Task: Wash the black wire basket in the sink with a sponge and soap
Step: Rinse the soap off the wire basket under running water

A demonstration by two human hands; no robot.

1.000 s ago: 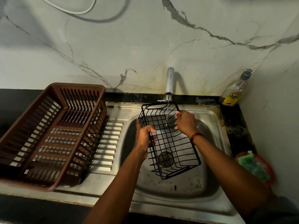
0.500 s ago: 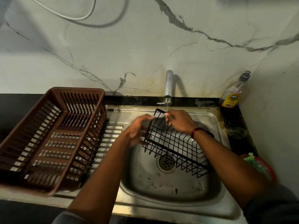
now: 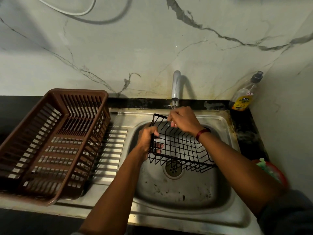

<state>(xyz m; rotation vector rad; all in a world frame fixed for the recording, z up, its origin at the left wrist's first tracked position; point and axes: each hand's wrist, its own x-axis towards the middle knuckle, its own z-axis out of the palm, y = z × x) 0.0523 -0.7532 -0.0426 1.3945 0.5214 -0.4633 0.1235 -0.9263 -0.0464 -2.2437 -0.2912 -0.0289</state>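
Fig. The black wire basket (image 3: 179, 146) is held tilted over the basin of the sink (image 3: 186, 199), above the drain. The left hand (image 3: 147, 141) is curled round its left end wires and the right hand (image 3: 183, 120) is closed on the far rim just beneath the tap (image 3: 175, 87); whether water runs cannot be told. To do this step well, by my judgement, the left grip should carry the basket alone. That frees the right hand for the green sponge (image 3: 265, 168) and soap bottle (image 3: 243, 98), both well apart at the right.
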